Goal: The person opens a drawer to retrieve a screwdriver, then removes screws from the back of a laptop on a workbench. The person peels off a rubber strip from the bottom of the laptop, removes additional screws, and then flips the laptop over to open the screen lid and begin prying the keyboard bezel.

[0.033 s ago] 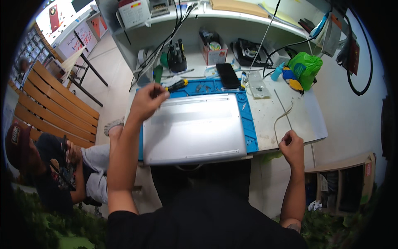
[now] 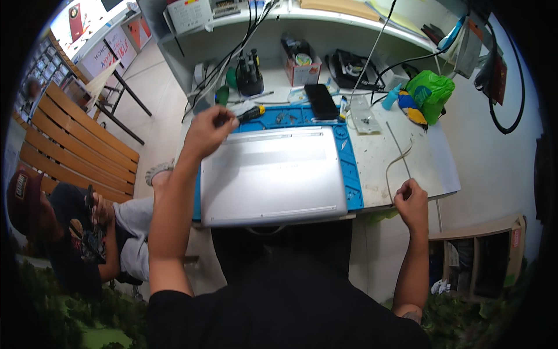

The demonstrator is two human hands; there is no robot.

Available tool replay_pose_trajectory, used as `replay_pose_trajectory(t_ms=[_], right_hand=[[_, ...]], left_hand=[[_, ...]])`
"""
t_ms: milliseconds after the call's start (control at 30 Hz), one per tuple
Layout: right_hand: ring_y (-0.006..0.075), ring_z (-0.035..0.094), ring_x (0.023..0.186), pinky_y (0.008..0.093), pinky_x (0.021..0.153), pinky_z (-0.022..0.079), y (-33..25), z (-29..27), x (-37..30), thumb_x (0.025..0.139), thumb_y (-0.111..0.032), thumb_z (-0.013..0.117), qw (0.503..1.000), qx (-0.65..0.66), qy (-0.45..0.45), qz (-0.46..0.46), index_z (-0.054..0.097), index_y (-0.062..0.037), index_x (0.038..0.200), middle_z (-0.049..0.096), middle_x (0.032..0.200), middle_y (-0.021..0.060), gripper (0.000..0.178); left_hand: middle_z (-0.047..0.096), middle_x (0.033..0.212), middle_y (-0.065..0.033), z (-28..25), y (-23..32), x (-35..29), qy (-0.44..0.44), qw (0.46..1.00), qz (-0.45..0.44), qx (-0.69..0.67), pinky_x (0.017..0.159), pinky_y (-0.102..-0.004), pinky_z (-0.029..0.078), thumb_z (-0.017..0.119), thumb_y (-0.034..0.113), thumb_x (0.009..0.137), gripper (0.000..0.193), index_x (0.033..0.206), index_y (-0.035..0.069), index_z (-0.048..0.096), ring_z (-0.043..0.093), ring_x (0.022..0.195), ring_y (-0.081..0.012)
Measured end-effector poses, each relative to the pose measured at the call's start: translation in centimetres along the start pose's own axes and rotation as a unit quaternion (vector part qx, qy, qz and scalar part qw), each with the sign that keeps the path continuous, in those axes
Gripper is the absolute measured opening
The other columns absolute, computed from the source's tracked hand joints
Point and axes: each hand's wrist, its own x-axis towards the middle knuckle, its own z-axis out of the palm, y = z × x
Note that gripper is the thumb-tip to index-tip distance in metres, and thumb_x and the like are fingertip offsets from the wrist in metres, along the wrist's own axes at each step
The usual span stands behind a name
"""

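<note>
A silver laptop (image 2: 273, 180) lies bottom side up on a blue work mat (image 2: 353, 189), long grooves running near its far and near edges. My left hand (image 2: 209, 132) is over the laptop's far left corner, thumb and fingers pinched together; whatever may be between them is too small to make out. At the table's right front edge, my right hand (image 2: 412, 203) is closed at the near end of a thin, straight grey strip (image 2: 399, 150). A curved pale strip (image 2: 388, 174) crosses it and runs down beside the same hand.
Beyond the laptop are a yellow-black screwdriver (image 2: 251, 114), a black phone (image 2: 320, 102) and a clear tray (image 2: 364, 121) with small parts. A green bag (image 2: 430, 96) stands at the far right. Cables (image 2: 229, 61) hang at the left. A seated person (image 2: 75, 232) is at my left.
My left hand has moved slightly farther away across the laptop's far left corner, still pinched. My right hand and the strips stay in place; the whole view has shifted a little.
</note>
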Motion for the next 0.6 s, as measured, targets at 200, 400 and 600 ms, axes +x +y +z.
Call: replay_pose_trajectory(t_ms=[200, 400, 600], right_hand=[[0.0148, 0.066, 0.067, 0.0315, 0.066, 0.056, 2.8, -0.3, 0.7, 0.089, 0.004, 0.054, 0.994, 0.092, 0.004, 0.057, 0.063, 0.0033, 0.095, 0.069, 0.079, 0.0098, 0.011], [0.0104, 0.065, 0.077, 0.0277, 0.067, 0.056, 3.4, -3.4, -0.9, 0.093, 0.006, 0.051, 0.992, 0.105, 0.068, 0.031, 0.067, 0.0013, 0.105, 0.071, 0.098, 0.007, 0.021], [0.0097, 0.063, 0.092, 0.0261, 0.073, 0.054, 3.6, -6.6, 0.0, 0.097, 0.007, 0.052, 0.99, 0.069, 0.119, -0.008, 0.068, -0.0024, 0.114, 0.072, 0.129, 0.0072, 0.025]], left_hand=[[0.079, 0.114, -0.0161, 1.9, -2.7, 5.7, -0.063, 0.925, 0.063, 0.37, 0.095, -0.0467, 0.058, 0.086, 0.023, 0.089, 0.039, 0.125, 0.01, 0.078, 0.074, 0.106, -0.038], [0.08, 0.116, -0.0164, 2.4, -1.7, 6.1, -0.091, 0.912, 0.028, 0.399, 0.097, -0.0471, 0.059, 0.087, 0.02, 0.088, 0.039, 0.125, 0.013, 0.08, 0.075, 0.109, -0.0383], [0.079, 0.115, -0.0164, 0.2, 2.0, 3.3, 0.059, 0.93, 0.107, 0.346, 0.097, -0.0467, 0.06, 0.081, 0.019, 0.094, 0.045, 0.137, 0.01, 0.07, 0.075, 0.113, -0.037]])
